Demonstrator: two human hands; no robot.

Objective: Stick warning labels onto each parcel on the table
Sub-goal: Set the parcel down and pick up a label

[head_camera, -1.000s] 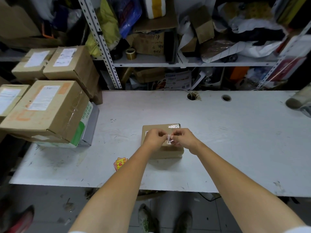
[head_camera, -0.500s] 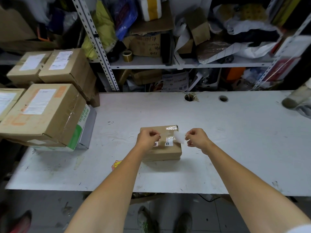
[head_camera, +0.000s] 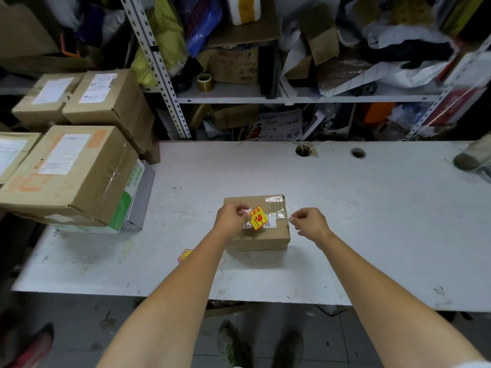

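On the white table [head_camera: 345, 221], near its middle, a small brown parcel [head_camera: 268, 236] lies flat, its lid taped shut with shiny tape, so nothing inside shows. At the table's far left stands a stack of larger cardboard boxes [head_camera: 69, 173], all sealed and bearing white shipping slips. The left hand [head_camera: 230, 217] is curled over the parcel's left part, thumb and fingertips pinched on the edge of a yellow-and-red warning label [head_camera: 258, 221] that hangs tilted above the parcel's top. The right hand [head_camera: 309, 221] hovers just right of the parcel, loosely closed with thumb and forefinger almost meeting; I cannot tell whether it holds anything. More yellow-and-red stickers [head_camera: 185, 255] peek out by the left forearm, near the table's front edge. Half a second ago the right hand held a pale backing strip next to the parcel and no coloured face showed; now the label's printed side is turned up and that strip is out of sight.
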